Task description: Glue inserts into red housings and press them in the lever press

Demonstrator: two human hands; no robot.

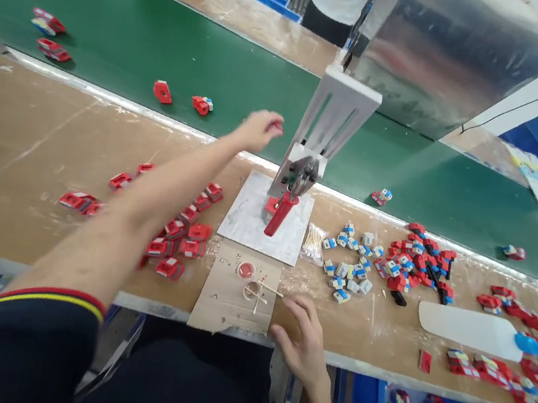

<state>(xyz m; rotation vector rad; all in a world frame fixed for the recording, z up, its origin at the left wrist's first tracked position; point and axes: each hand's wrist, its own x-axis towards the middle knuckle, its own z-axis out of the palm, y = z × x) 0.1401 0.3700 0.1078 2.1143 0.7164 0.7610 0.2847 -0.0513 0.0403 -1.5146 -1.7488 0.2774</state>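
Note:
My left hand (pixel 258 131) reaches out over the near edge of the green belt, left of the press. Its fingers are closed on a small red plastic piece (pixel 276 126), mostly hidden by them. My right hand (pixel 302 341) is low at the table's front edge, thumb and fingers apart, nothing seen in it. Its fingertips are close to a cotton swab (pixel 271 289) lying over small round pots, one of them a red pot (pixel 245 270), on a cardboard sheet (pixel 222 309). A hand press with a red handle (pixel 281 215) stands on a white plate (pixel 241 217), a red part under it.
Red toy car shells (pixel 191 248) lie left of the cardboard. Right of the press are a bag of swabs (pixel 314 243), grey-blue blocks (pixel 337 283), a red-black heap (pixel 412 256) and a white bottle (pixel 467 330). Parts ride the green belt (pixel 138 27); a person (pixel 339 0) stands beyond.

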